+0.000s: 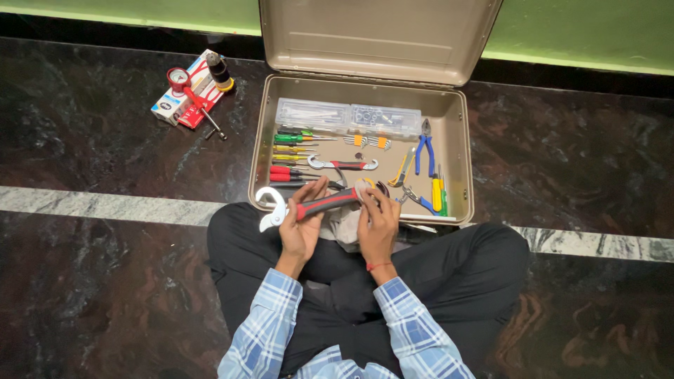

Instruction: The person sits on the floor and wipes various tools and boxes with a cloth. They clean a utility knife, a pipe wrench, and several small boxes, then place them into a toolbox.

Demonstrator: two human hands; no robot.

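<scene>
I am holding a red-and-black-handled double-ended universal wrench (316, 204) in both hands, just over the near edge of the open beige metal tool case (456, 151).

My left hand (300, 228) is gripping the wrench near its white hooked jaw, while my right hand (378, 223) is closing its fingers on the other end. Inside the case are lying green, yellow and red screwdrivers (291, 156), blue-handled pliers (424, 151) and a clear plastic parts box (349, 117); on the dark marble floor (84, 140) to the left is resting a red pressure gauge (180, 78).
</scene>
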